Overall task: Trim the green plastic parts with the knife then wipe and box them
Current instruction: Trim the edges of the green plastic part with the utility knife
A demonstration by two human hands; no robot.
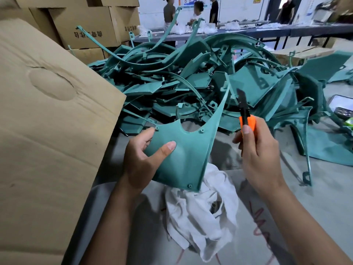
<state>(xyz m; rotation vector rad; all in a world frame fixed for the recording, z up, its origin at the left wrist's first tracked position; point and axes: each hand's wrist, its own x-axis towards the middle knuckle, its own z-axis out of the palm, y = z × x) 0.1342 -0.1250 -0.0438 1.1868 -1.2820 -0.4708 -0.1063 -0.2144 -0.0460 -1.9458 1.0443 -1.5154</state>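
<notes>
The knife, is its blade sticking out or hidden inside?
Sticking out. The dark blade points up past the orange handle of the knife, gripped in the right hand, beside the green part.

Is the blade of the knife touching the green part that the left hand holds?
Cannot tell. In the head view the knife blade tip lies close beside the green part's thin upper arm, and no gap or contact shows plainly.

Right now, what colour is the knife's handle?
Orange, with a black blade; the knife shows best in the head view, held in the right hand.
</notes>
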